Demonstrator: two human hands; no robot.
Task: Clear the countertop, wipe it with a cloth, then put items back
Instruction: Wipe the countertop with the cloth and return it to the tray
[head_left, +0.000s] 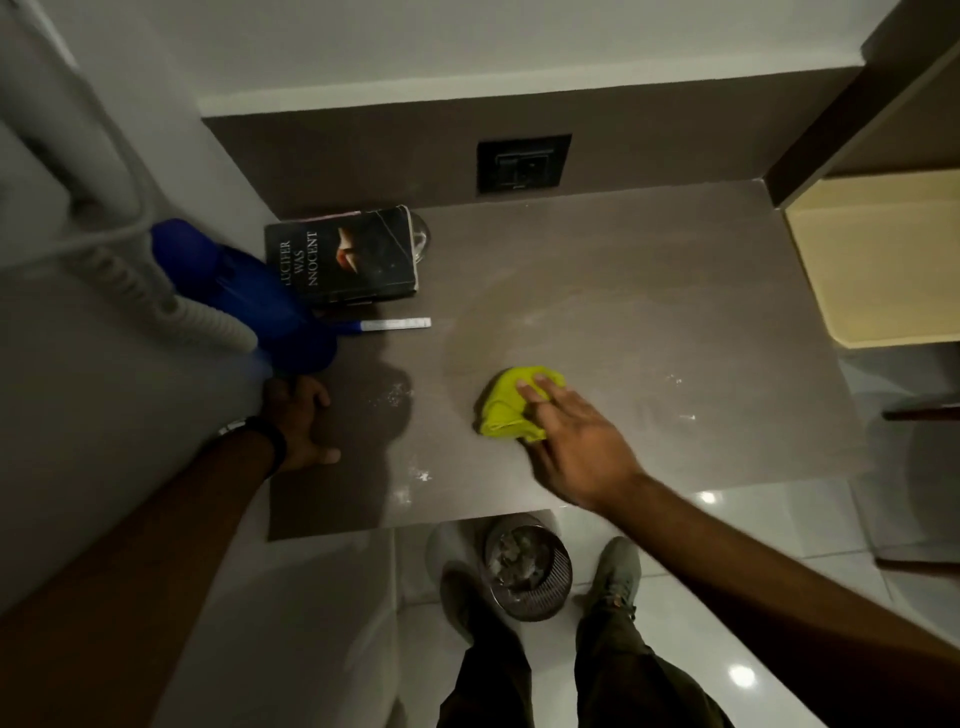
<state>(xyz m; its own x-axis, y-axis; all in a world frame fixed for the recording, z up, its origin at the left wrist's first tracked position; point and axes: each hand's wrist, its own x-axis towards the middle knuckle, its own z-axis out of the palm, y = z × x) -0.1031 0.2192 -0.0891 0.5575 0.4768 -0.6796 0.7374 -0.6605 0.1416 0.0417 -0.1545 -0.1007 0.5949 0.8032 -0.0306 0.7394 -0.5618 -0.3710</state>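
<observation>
- Far left, I see a blue object (244, 296) with a white ribbed hose (208, 319) lying over the left edge of the brown countertop (649, 291)
- My view has the left hand (301, 421) planted at that left edge just below the blue object, fingers spread and curled over the edge, holding nothing loose
- Behind it a dark book (340, 257) lies flat at the back left corner, with a clear glass (421, 236) partly hidden just behind its right side
- A pen (387, 325) lies in front of the book, apart from it
- White crumbs (389, 397) dot the surface between the two hands
- Centre right, the yellow-green cloth (506, 408) sits bunched on the countertop, at the lower edge of a damp smear
- The right hand (576, 447) presses on the cloth, fingers nearly straight and draped over its right side
- Below the counter edge a mesh waste bin (527, 571) stands on the floor between my shoes
</observation>
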